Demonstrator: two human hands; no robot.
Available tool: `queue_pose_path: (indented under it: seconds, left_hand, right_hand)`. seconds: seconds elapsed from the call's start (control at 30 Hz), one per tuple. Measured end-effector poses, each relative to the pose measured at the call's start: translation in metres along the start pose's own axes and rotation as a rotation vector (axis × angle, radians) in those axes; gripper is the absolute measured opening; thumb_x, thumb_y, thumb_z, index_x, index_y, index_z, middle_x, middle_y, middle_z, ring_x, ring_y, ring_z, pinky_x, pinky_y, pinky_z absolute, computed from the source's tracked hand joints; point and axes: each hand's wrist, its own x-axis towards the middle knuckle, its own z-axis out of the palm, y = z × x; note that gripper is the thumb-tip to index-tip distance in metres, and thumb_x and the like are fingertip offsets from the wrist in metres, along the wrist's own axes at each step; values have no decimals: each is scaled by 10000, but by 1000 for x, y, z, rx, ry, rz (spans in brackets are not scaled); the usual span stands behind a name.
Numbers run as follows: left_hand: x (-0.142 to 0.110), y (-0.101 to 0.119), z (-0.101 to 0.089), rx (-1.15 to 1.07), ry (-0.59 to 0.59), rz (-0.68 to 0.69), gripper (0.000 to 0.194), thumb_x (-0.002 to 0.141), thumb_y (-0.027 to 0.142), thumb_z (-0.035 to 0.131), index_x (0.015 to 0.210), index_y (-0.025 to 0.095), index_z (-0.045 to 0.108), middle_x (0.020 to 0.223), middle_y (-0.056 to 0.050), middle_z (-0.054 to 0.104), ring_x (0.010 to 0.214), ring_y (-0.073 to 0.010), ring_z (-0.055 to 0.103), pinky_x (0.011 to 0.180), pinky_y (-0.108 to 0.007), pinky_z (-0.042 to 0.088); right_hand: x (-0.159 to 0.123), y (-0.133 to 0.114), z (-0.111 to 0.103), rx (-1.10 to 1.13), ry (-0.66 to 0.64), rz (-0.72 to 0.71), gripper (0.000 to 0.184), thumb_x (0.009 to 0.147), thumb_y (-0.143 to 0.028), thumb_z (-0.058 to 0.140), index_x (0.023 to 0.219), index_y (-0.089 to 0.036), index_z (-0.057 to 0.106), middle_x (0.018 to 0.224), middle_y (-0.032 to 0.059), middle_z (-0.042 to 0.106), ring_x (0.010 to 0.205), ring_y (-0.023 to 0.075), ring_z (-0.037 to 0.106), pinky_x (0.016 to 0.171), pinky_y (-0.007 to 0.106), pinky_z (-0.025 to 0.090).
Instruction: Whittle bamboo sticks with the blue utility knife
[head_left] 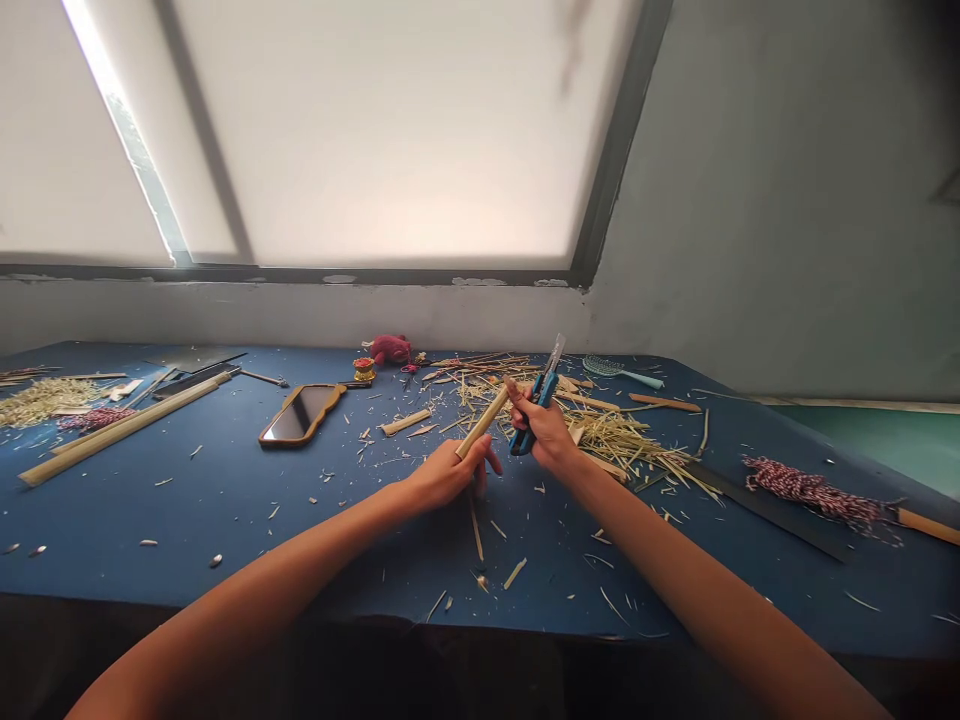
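Note:
My left hand (448, 474) is closed around the lower end of a short split bamboo piece (483, 422), which tilts up to the right. In my right hand (553, 436) is a blue utility knife (545, 390), its blade pointing up and away from me. The fingertips of that hand also reach the upper end of the bamboo. Below my left hand a thin sliver (475, 528) slants down toward the table. Behind and right of my hands spreads a heap of bamboo shavings (619, 440).
Scraps litter the blue table (360, 560). A mirror (301, 416), bamboo lengths (127, 428) and a second shavings pile (46, 402) occupy the left. Toward the right are a long dark blade (772, 515), speckled cord (817, 490) and a pale green hairbrush (626, 374).

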Motion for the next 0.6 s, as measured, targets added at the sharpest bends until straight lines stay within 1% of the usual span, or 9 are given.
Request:
queue_pose_path:
  seconds: [0.1,0.17,0.23,0.3,0.33,0.4,0.47,0.53,0.6]
  left_hand:
    - [1,-1,-5,223,33,-11,663,916,595,165,808,180,670,540,-15,618,598,-160,586,696,-276,437]
    - [2,-1,-10,327,88,-33,649,921,581,164,763,195,661,550,-9,632,612,-168,593,697,-276,420]
    - [4,-1,-17,381,151,-66,640,924,570,162,734,198,646,558,-8,639,618,-175,595,673,-275,406]
    - [5,-2,-25,408,207,-83,625,928,550,162,720,193,631,559,-11,641,621,-179,594,669,-277,399]
    - [6,-3,-28,415,231,-82,609,932,532,167,722,190,625,561,-13,642,624,-180,593,674,-279,398]
    - [7,-5,-35,427,287,-92,568,934,489,193,700,187,613,559,-19,639,617,-182,587,670,-283,395]
    - [7,-6,-41,428,355,-140,553,929,462,218,625,186,589,556,-29,632,599,-183,577,648,-287,387]
    - [6,-7,-45,397,407,-189,547,921,456,243,563,188,560,552,-33,626,582,-181,571,630,-288,383]
    - [5,-7,-48,358,428,-191,528,915,454,264,563,190,557,544,-28,620,570,-177,569,626,-286,386]
  right_hand:
    - [-1,-1,-2,-211,35,-105,540,571,-675,695,694,-226,420,646,-39,521,510,95,495,437,228,338]
    - [-3,-5,-4,-471,42,-254,499,670,-707,592,770,-231,482,715,-9,574,578,131,549,490,242,356]
    - [-7,-9,-6,-817,2,-416,476,745,-705,519,833,-237,518,685,-1,582,590,153,554,512,246,313]
    - [-13,-13,-5,-1144,-88,-537,464,797,-692,461,846,-236,529,629,6,578,575,168,551,514,250,247]
    - [-16,-15,-4,-1264,-142,-580,463,827,-682,419,844,-233,532,621,15,584,571,174,554,513,254,218]
    - [-23,-16,1,-1395,-266,-651,467,884,-645,333,845,-225,535,657,40,621,590,181,574,516,260,186]
    - [-30,-16,7,-1451,-358,-700,474,909,-620,292,845,-218,534,701,57,652,609,184,593,518,264,171]
    - [-34,-14,12,-1481,-399,-727,476,908,-621,295,857,-214,536,735,66,672,612,187,604,519,266,164]
    - [-36,-12,14,-1502,-413,-737,479,906,-624,300,874,-211,539,763,72,685,614,188,612,517,269,161]
